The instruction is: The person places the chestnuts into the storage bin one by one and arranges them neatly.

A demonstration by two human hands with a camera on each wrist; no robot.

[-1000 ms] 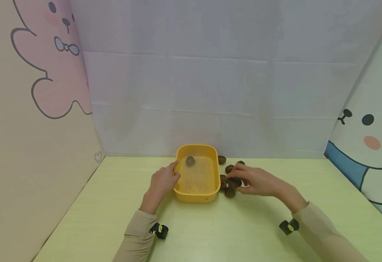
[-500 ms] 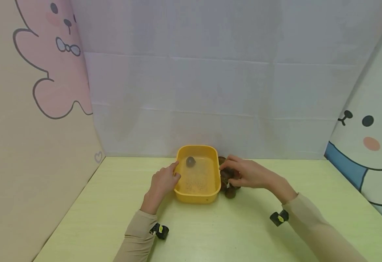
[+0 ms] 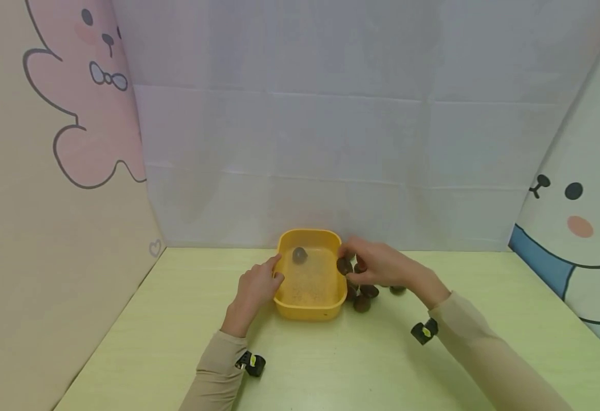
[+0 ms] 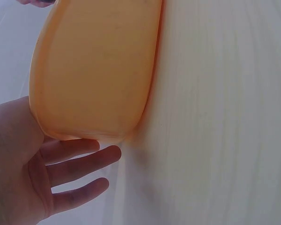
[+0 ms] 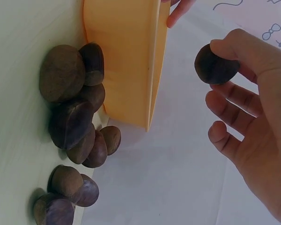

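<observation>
Where the head view begins at the left, we see a panel with a pink cartoon figure (image 3: 99, 120) in the upper left of the frame. Below the centre, reaching in from the lower left, our left hand (image 3: 256, 283) holds the yellow tub (image 3: 309, 313) at its left rim: the thumb and index finger lie over the edge, and in the left wrist view the other fingers (image 4: 84, 166) spread outside the wall.

Just below the centre of the frame, the tub stands on the pale counter (image 3: 300, 371); a single chestnut (image 3: 299, 255) lies toward the back of its floor, on the left. At the tub's right rim, our right hand (image 3: 382, 264) pinches a dark chestnut (image 3: 344, 266) between thumb and fingers; the right wrist view shows this one at upper right, lifted clear of the counter, with the remaining fingers loosely bent.

Under and beside that hand, we have a cluster of loose chestnuts (image 3: 362, 303) right next to the tub's right wall, partly hidden in the head view. A black wrist camera (image 3: 425, 331) hangs at the right sleeve (image 3: 484, 348), and a white cartoon figure (image 3: 577, 222) fills the panel at the right edge.
</observation>
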